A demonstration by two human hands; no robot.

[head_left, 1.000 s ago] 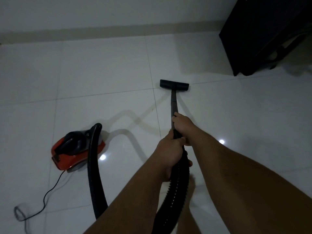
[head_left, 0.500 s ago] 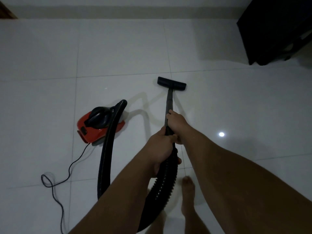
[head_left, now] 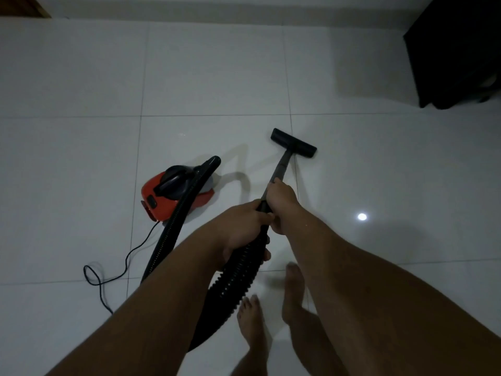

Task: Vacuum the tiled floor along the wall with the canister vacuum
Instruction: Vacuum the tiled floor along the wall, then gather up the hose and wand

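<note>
Red canister vacuum point(head_left: 173, 195) squat on the pale floor tiles point(head_left: 81, 158), left of centre, rounded plastic shell with a black handle hump on top. Ribbed black hose point(head_left: 238, 270) arching out of its front, looping down low and back up into both fists. Left hand point(head_left: 244, 232) wrapped tight round the corrugated hose end, fingers curled under it. Right hand point(head_left: 282, 202) just ahead, clamped on the smooth dark wand point(head_left: 282, 166), knuckles touching the left hand's. Flat black floor head point(head_left: 294, 143), a narrow bar, pressed to the tile just beside a grout line, angled slightly. Thin black power cord point(head_left: 119, 267) trailing from the canister's rear, one loose loop on the floor, running off toward the bottom. Two bare feet point(head_left: 271, 308) planted below the hose. Glossy, large square tiles all round, a bright lamp reflection point(head_left: 362, 216) shining to the right. Pale skirting strip point(head_left: 217, 14) along the far wall at the top edge, well apart from the floor head. Dark boxy furniture point(head_left: 458, 50) filling the top-right corner; sliver of brown wood point(head_left: 21, 6) top left.
</note>
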